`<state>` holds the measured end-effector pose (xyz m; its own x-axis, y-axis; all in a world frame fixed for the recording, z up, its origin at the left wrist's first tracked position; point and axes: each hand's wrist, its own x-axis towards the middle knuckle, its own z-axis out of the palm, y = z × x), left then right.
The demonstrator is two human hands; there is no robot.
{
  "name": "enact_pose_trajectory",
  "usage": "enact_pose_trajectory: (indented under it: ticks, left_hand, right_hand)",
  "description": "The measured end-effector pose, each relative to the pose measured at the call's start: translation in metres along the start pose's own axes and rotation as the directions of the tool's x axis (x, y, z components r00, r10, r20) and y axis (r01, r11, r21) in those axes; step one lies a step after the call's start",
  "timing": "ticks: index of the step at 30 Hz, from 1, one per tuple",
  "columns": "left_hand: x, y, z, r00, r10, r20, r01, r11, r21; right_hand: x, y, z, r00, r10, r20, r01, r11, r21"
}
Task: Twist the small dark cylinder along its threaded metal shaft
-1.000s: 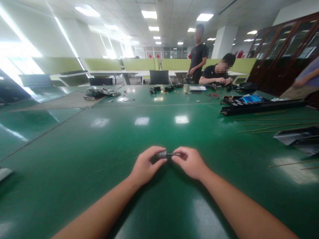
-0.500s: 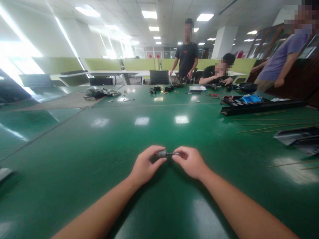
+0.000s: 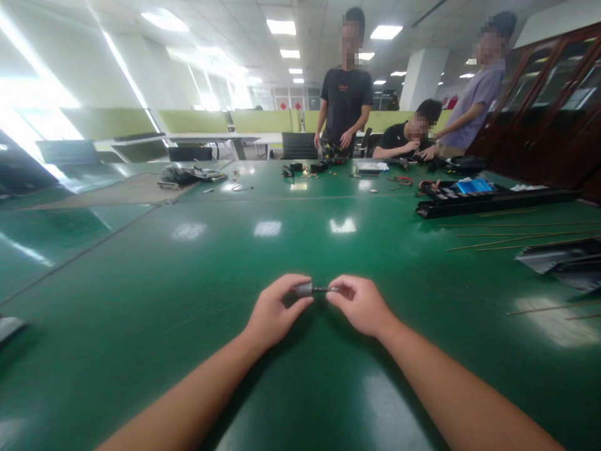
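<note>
Low over the green table point(image 3: 206, 269), my left hand point(image 3: 275, 313) pinches a small grey cylinder point(image 3: 304, 289) between thumb and fingers. A thin dark rod point(image 3: 320, 289) sticks out of the cylinder's right end, in line with it. My right hand point(image 3: 359, 305) has its thumb and fingertips closed on the far end of that rod. Both pieces lie level between my hands. The fingers cover the cylinder's left end and the rod's right tip, and the exact kind of part is too small to tell.
On the right are a long black channel with a blue packet point(image 3: 474, 186), thin rods point(image 3: 511, 237) and dark metal housings point(image 3: 561, 260). Electronic parts point(image 3: 305, 168) lie along the far edge. Three people are beyond it, one seated point(image 3: 404, 139).
My right hand has shifted very slightly to the right; my left hand stays put. The person in purple has moved left toward the seated person, and the standing person in black has come closer.
</note>
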<state>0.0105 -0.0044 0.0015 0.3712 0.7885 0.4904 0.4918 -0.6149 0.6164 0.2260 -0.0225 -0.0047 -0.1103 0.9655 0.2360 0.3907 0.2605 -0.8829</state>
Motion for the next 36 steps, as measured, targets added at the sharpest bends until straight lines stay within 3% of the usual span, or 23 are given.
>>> enact_pose_trajectory:
  ticks: [36]
  left_hand:
    - [-0.0001,-0.0015,-0.0017,0.999,-0.041,-0.02,0.04,0.999,-0.019]
  right_hand:
    - [0.002,0.003,-0.0031,0.999,0.019,-0.033,-0.018,1.0,0.025]
